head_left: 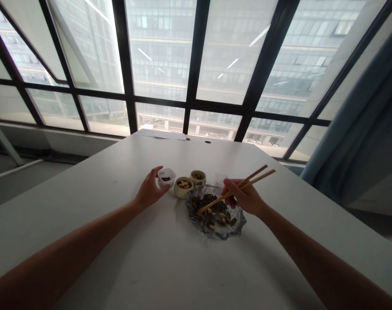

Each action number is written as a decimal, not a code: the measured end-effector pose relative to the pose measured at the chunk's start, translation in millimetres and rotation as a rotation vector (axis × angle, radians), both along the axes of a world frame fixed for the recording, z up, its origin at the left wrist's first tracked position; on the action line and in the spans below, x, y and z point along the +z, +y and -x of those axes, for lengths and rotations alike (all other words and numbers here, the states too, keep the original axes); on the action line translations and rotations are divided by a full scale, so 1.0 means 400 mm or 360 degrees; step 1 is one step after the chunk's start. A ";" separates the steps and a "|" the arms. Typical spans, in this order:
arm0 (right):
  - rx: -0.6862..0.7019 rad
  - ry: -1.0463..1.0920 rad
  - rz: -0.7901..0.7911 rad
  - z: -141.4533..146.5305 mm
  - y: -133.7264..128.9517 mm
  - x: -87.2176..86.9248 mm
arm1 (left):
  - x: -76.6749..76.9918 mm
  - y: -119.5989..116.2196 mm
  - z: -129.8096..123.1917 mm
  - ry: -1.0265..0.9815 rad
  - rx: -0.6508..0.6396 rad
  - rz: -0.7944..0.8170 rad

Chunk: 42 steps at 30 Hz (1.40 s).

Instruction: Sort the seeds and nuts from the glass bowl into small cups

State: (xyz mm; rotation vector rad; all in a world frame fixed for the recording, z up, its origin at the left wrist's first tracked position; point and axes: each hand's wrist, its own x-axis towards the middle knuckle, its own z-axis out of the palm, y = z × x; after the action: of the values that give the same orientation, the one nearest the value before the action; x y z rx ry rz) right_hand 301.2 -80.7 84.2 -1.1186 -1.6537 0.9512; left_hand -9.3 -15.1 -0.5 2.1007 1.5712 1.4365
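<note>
My left hand [151, 187] is closed around the side of a small white translucent cup [166, 182], which has a few dark bits in its bottom. In my right hand [242, 196] is a pair of wooden chopsticks [251, 180], their tips down among dark seeds [200, 201] and pale nuts [223, 215]. These lie mixed on a crumpled clear plastic sheet or bag [228, 234]. Whether the tips pinch a piece, I cannot tell. Between my hands stand a cream cup [180, 193] of pale nuts and a second cream cup [202, 181] with darker contents.
A white table [144, 267] carries everything. Behind my right fingers sits a clear plastic container [219, 178], partly hidden. Sheets of paper [163, 135] and two dark round holes are at the far edge, before the windows. A blue curtain [350, 112] hangs at right.
</note>
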 end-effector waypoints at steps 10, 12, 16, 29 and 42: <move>-0.0042 -0.0122 -0.0065 -0.027 -0.010 0.026 | 0.001 0.003 0.002 0.0067 -0.0017 0.0120; 0.0027 -0.0186 -0.0066 -0.028 -0.012 0.025 | 0.002 0.003 0.002 0.0065 -0.0018 0.0148; 0.0127 -0.0279 -0.0080 -0.029 -0.011 0.019 | 0.007 0.000 0.000 0.0052 -0.0011 0.0204; 0.0279 -0.0380 -0.0011 -0.046 -0.006 0.032 | 0.011 -0.002 -0.002 0.0022 -0.0060 0.0258; 0.0167 -0.0233 0.0047 -0.050 0.001 0.040 | -0.007 0.019 0.008 0.0047 -0.0091 0.0322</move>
State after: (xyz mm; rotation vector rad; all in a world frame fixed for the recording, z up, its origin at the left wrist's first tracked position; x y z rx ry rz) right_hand 321.3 -80.1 100.2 -1.1542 -1.8371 0.9827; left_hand -12.7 -7.5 -3.5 2.0403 1.5800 1.1792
